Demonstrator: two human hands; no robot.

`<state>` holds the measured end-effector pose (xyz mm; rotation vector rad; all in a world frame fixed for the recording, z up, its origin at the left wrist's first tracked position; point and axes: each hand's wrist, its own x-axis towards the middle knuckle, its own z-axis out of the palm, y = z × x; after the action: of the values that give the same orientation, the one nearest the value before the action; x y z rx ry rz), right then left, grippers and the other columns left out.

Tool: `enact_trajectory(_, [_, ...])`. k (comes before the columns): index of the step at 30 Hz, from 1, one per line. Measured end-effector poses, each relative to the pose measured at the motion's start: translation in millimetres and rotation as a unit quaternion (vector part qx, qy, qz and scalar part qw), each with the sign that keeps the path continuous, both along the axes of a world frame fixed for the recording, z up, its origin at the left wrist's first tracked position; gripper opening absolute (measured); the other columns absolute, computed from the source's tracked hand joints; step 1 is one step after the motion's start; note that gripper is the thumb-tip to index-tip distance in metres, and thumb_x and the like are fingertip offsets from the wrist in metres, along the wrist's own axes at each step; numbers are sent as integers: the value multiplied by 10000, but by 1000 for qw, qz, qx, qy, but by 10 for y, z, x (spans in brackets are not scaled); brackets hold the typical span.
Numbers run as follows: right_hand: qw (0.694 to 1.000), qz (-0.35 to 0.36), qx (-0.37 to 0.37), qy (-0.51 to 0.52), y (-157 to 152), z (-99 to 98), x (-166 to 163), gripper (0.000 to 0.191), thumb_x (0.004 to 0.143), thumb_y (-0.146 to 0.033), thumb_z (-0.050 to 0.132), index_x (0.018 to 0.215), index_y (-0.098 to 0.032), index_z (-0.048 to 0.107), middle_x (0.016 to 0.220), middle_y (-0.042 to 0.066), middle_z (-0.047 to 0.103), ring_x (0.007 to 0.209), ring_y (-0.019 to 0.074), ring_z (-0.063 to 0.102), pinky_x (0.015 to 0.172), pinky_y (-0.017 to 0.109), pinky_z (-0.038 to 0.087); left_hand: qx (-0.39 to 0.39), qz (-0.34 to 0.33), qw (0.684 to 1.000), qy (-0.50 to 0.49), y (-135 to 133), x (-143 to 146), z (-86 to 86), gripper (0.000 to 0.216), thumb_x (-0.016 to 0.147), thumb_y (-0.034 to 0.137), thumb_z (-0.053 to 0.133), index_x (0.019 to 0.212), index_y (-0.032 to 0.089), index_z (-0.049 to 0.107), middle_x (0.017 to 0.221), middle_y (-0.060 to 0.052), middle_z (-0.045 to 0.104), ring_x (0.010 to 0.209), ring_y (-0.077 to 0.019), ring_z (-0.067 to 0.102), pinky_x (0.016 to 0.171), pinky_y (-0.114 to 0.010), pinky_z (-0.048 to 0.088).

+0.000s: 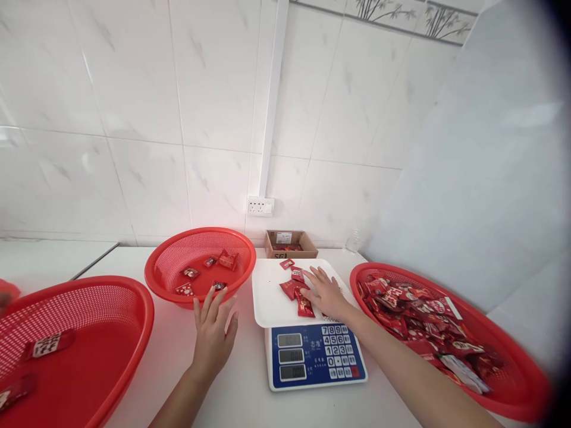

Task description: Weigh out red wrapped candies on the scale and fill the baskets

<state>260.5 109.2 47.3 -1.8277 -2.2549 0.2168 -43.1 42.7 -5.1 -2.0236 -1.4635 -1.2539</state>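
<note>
My right hand (325, 292) lies flat with fingers spread on the white tray (272, 303) of a blue electronic scale (314, 356), touching red snack packets (297, 291) scattered there. My left hand (213, 327) hovers open, fingers stretched, just in front of the middle red mesh basket (200, 264), which holds several red packets (209, 267). It holds nothing.
A large red basket (450, 333) full of red packets sits at the right. Another red basket (71, 351) with a couple of packets is at the near left. A small cardboard box (289, 244) stands by the tiled wall under a socket (260, 206).
</note>
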Motion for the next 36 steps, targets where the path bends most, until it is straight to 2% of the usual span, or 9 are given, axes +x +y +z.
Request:
enact_trajectory(8, [996, 63, -55, 6, 350, 189, -288, 745, 803, -705, 297, 1430, -307, 234, 1517, 54, 122, 1378, 292, 5, 1047, 606, 47, 8, 1, 1000, 6, -1, -11, -15, 293, 842, 213, 501, 1128, 231, 563, 1272, -95, 545, 1318, -277, 326, 1090, -562, 130])
enact_trajectory(11, [995, 75, -71, 7, 443, 208, -370, 750, 801, -710, 294, 1420, -288, 271, 1515, 52, 133, 1377, 302, 0, 1045, 608, 28, 1, 3, 1000, 6, -6, -9, -11, 295, 841, 231, 500, 1128, 237, 567, 1281, -94, 539, 1319, -280, 326, 1090, -559, 131])
enact_trajectory(13, [994, 80, -69, 6, 469, 202, -402, 705, 816, -683, 304, 1391, -278, 339, 1500, 59, 197, 1374, 306, 47, 1045, 606, 47, -3, 4, 1000, 4, -9, -7, -7, 295, 840, 234, 498, 1127, 235, 569, 1279, -96, 541, 1318, -281, 327, 1091, -557, 130])
enact_trajectory(18, [997, 64, -34, 32, 389, 236, -319, 528, 871, -584, 279, 1170, -268, 579, 1340, 83, 459, 1261, 293, 342, 1035, 607, 109, -10, 7, 1000, 4, -10, -5, -4, 282, 844, 234, 499, 1117, 231, 571, 1284, -99, 534, 1320, -284, 320, 1090, -560, 129])
enact_trajectory(20, [996, 73, -40, 25, 307, 265, -231, 531, 856, -609, 294, 1174, -293, 579, 1353, 70, 447, 1295, 304, 284, 1034, 614, 101, -13, 7, 1000, 6, -11, -2, -4, 282, 845, 232, 501, 1118, 226, 572, 1286, -103, 532, 1326, -284, 309, 1091, -560, 124])
enact_trajectory(25, [990, 99, -97, 7, 60, 235, -75, 680, 793, -671, 386, 1372, -314, 382, 1471, 52, 280, 1365, 317, 109, 1065, 560, 74, -14, 10, 1000, 9, -18, 5, 12, 288, 843, 238, 511, 1124, 225, 571, 1289, -106, 527, 1333, -292, 290, 1087, -575, 98])
enact_trajectory(30, [996, 80, -22, 25, -80, 112, -52, 577, 854, -572, 355, 1326, -256, 460, 1410, 74, 387, 1315, 275, 274, 1082, 490, 145, -14, 19, 1000, 14, -21, -3, 28, 277, 843, 243, 517, 1110, 218, 586, 1296, -113, 520, 1331, -298, 294, 1087, -575, 100])
enact_trajectory(34, [993, 58, 28, 103, -123, 92, 36, 551, 882, -505, 324, 1319, -198, 459, 1423, 83, 357, 1314, 215, 280, 1093, 397, 205, -5, 29, 999, 17, -20, -11, 41, 270, 847, 246, 517, 1107, 208, 582, 1298, -119, 516, 1336, -302, 282, 1082, -579, 124])
enact_trajectory(36, [989, 34, 51, 137, -150, 111, 108, 543, 884, -496, 320, 1291, -175, 482, 1381, 99, 410, 1292, 205, 319, 1087, 376, 234, 2, 30, 999, 16, -22, -13, 51, 269, 848, 246, 518, 1107, 208, 578, 1298, -118, 514, 1335, -301, 283, 1080, -581, 132])
